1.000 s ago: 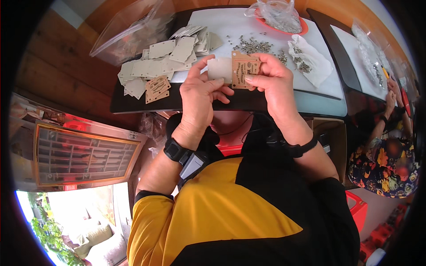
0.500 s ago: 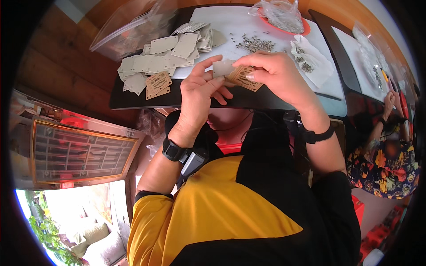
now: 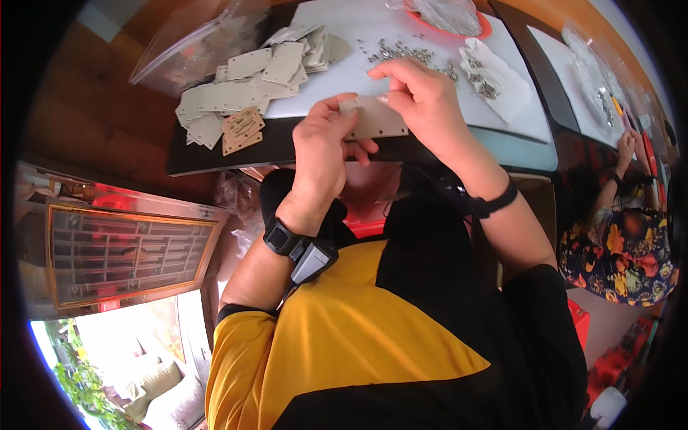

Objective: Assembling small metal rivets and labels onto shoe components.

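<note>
A plain grey card [image 3: 381, 120] with small holes along its edge is pinched between the thumb and fingers of my left hand [image 3: 319, 147], just over the table's near edge. My right hand [image 3: 421, 93] is raised at the card's upper right. Its index finger is bent and apart from the thumb, whose tip is close to the card's top edge; whether it touches cannot be made out. Left of my left hand lie brown printed cards [image 3: 243, 129] with holes. Behind them spreads a pile of grey cards [image 3: 236, 95]. Small metal fittings [image 3: 401, 51] are scattered beyond my right hand.
A white crumpled cloth or bag [image 3: 502, 86] holds more metal pieces [image 3: 484, 87] at the right. An orange-red bowl [image 3: 486, 29] with a plastic bag stands at the back. A clear bag [image 3: 188, 50] is at the far left. Another person [image 3: 620, 251] works at the right.
The brown printed face between my hands is out of sight; a plain grey face shows now. My right hand has moved up, and its thumb and index finger have parted.
</note>
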### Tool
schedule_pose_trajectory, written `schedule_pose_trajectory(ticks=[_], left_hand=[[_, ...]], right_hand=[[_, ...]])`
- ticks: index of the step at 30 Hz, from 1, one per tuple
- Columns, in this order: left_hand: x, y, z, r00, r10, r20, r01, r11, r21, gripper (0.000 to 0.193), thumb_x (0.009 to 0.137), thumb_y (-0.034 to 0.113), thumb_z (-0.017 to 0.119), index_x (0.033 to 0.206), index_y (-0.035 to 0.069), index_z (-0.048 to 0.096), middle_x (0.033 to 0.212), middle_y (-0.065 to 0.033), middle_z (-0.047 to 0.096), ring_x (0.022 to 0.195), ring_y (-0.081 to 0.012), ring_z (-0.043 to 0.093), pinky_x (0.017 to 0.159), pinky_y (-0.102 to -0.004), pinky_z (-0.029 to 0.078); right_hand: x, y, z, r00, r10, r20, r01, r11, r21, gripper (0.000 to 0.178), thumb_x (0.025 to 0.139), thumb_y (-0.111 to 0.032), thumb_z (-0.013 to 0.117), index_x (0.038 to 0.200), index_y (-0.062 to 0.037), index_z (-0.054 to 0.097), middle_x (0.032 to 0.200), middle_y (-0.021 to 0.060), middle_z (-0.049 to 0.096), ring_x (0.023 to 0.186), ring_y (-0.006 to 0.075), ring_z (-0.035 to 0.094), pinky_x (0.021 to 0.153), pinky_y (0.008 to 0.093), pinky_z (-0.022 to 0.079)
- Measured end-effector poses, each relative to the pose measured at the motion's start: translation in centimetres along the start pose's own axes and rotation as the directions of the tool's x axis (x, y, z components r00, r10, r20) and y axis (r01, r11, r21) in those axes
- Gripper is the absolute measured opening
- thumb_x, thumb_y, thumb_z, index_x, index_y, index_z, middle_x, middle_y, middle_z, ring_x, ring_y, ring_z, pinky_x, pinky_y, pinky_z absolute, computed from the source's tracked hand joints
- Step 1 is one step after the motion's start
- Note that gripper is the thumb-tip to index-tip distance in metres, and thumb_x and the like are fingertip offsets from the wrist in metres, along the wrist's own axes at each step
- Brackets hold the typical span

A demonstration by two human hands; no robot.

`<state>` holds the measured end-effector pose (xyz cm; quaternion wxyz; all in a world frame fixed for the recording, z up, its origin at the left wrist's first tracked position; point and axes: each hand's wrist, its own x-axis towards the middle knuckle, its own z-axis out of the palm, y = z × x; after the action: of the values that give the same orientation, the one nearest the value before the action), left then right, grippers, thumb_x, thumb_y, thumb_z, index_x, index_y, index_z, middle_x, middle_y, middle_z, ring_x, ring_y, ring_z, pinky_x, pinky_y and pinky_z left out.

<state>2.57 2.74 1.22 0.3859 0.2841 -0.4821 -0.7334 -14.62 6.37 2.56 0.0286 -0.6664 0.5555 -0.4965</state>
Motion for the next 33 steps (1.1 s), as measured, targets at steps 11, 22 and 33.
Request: schedule_pose_trajectory(ticks=[11, 22, 33], left_hand=[[0.8, -0.2, -0.5, 0.997, 0.078, 0.017, -0.079, 0.995, 0.064, 0.04, 0.092, 0.003, 0.052, 0.128, -0.012, 0.044, 0.085, -0.0154, 0.064, 0.062, -0.022, 0.064, 0.049, -0.0264, 0.049], [-0.6, 1.8, -2.0, 0.987, 0.14, -0.08, -0.128, 0.982, 0.138, 0.04, 0.09, -0.001, 0.053, 0.127, -0.013, 0.043, 0.087, -0.0177, 0.064, 0.063, -0.0237, 0.065, 0.048, -0.0265, 0.049], [-2.7, 4.0, -3.7, 0.954, 0.246, -0.169, -0.197, 0.944, 0.264, 0.042, 0.092, 0.001, 0.05, 0.132, -0.01, 0.045, 0.091, -0.0166, 0.066, 0.062, -0.0178, 0.062, 0.051, -0.0244, 0.045]], right_hand=[[-4.9, -2.2, -6.4, 0.921, 0.172, 0.351, -0.29, 0.903, 0.317, 0.014, 0.081, 0.002, 0.066, 0.095, 0.0012, 0.068, 0.079, 0.0028, 0.06, 0.066, 0.0068, 0.056, 0.06, 0.0205, 0.043], [-7.5, -1.9, -8.2, 0.821, 0.142, 0.553, -0.362, 0.878, 0.313, 0.012, 0.079, 0.002, 0.07, 0.09, 0.0002, 0.067, 0.071, 0.0011, 0.061, 0.061, 0.0046, 0.055, 0.056, 0.0194, 0.042], [-3.9, -2.8, -4.6, 0.891, 0.274, 0.361, -0.426, 0.777, 0.462, 0.01, 0.084, 0.002, 0.065, 0.093, 0.0009, 0.069, 0.079, 0.0019, 0.067, 0.066, 0.0055, 0.059, 0.062, 0.0193, 0.047]])
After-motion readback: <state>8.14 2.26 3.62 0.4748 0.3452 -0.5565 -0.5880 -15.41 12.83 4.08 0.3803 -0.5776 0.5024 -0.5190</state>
